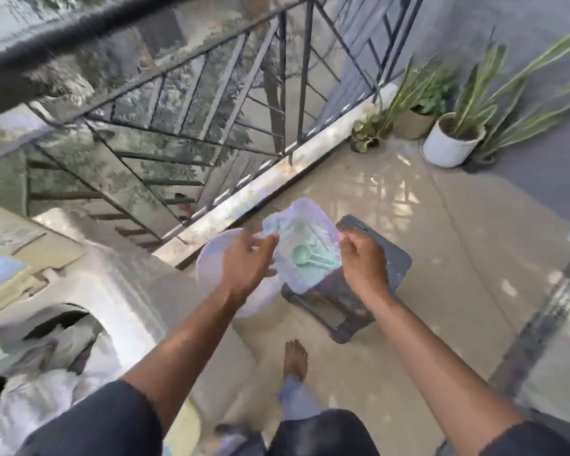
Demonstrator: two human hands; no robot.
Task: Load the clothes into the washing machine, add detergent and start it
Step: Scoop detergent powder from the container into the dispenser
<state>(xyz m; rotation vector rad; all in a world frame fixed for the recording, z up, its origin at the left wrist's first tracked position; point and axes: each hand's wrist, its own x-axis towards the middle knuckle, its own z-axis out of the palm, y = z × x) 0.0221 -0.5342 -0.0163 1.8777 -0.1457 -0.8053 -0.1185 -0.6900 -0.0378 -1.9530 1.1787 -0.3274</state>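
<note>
A clear plastic detergent container (301,240) sits on a dark stool (382,258). It holds white powder and a green scoop (301,255). My left hand (247,255) is at the container's left edge, with its fingers spread and fairly straight against it. My right hand (362,258) is at the right edge with its fingers curled round the rim. At the lower left is the washing machine (112,291). Its round opening shows pale clothes (37,376) inside. The frame is motion-blurred.
A white round basin (211,258) stands on the floor under my left hand, beside the stool. A metal railing (211,126) runs along the balcony edge. Potted plants (451,139) stand in the far corner. My bare foot (295,357) is on the tiled floor.
</note>
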